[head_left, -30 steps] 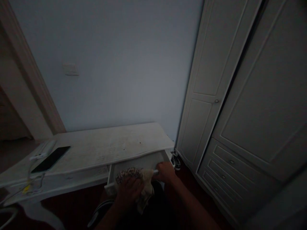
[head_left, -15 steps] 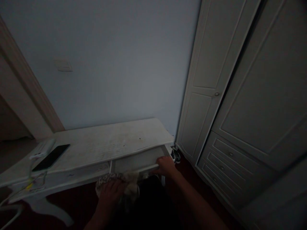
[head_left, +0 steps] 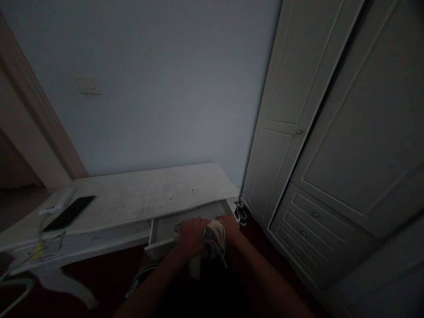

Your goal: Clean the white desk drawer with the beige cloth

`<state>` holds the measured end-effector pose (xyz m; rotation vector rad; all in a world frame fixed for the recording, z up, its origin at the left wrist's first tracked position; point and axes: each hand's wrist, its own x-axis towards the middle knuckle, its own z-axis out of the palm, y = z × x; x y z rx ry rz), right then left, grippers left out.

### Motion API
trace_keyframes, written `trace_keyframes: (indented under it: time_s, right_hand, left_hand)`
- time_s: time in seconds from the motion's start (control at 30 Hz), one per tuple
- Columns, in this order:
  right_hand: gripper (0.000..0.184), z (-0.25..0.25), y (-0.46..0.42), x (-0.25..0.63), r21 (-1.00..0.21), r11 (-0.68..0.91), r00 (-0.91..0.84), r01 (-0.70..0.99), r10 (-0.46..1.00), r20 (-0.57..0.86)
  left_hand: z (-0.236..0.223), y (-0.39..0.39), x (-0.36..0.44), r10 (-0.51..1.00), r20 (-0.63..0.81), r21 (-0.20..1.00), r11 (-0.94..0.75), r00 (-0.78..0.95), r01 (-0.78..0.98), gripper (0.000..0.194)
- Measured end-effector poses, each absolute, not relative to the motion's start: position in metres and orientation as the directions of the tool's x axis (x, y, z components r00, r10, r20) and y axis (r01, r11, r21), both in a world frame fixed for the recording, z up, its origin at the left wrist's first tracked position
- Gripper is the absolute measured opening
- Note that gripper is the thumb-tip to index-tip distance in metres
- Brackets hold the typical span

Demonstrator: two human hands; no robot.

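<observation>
A pale cloth with a dark pattern (head_left: 215, 234) is bunched under my left hand (head_left: 192, 236), which is closed on it over the front edge of the pulled-out drawer (head_left: 159, 249). Some of the cloth hangs down in front of the drawer and some shows past my fingers on the inner side. My right hand (head_left: 231, 226) grips the drawer's front near its right corner, close beside the cloth. Its fingertips are partly hidden. The drawer belongs to a white, worn desk (head_left: 149, 187).
A dark phone (head_left: 69, 214) and a white power strip (head_left: 58, 201) lie at the desk's left end, with cables (head_left: 39, 249) hanging over its front. A white wardrobe (head_left: 281, 145) stands at right. Shoes (head_left: 241, 214) sit on the red floor beside the desk.
My left hand has moved right and up with the cloth, from left of the drawer front onto its edge near my right hand. My right hand stays at the drawer's right corner.
</observation>
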<state>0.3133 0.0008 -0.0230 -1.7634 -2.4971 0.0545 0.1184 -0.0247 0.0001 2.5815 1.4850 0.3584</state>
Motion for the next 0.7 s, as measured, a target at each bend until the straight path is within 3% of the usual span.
trace_keyframes:
  time_s: [0.1,0.37,0.43,0.57,0.63,0.7]
  right_hand:
    - [0.024,-0.024,0.001,0.313,-0.106,0.339,-0.336,0.935,0.941,0.053]
    - [0.024,-0.023,-0.002,0.324,-0.239,0.376,-0.361,0.895,0.926,0.108]
    - [0.031,-0.019,-0.008,0.33,-0.328,0.385,-0.347,0.863,0.922,0.171]
    - [0.047,-0.014,-0.031,0.325,-0.585,0.292,-0.041,0.757,0.914,0.403]
    - [0.044,-0.018,-0.044,0.309,-0.542,0.352,-0.058,0.763,0.872,0.485]
    - [0.061,-0.028,-0.054,0.286,-0.387,0.461,-0.23,0.799,0.828,0.511]
  left_hand:
    - [0.008,-0.015,0.124,0.856,0.064,0.287,-0.508,0.513,0.812,0.029]
    - [0.003,-0.006,0.115,0.855,0.051,0.417,-0.487,0.516,0.767,0.037]
    - [-0.001,0.0,0.112,0.852,0.045,0.491,-0.474,0.522,0.731,0.037]
    - [-0.009,0.016,0.108,0.806,0.068,0.738,-0.438,0.588,0.514,0.036]
    - [-0.013,0.024,0.106,0.788,0.073,0.812,-0.403,0.612,0.422,0.038]
    - [-0.015,0.031,0.101,0.787,0.071,0.846,-0.373,0.613,0.381,0.045]
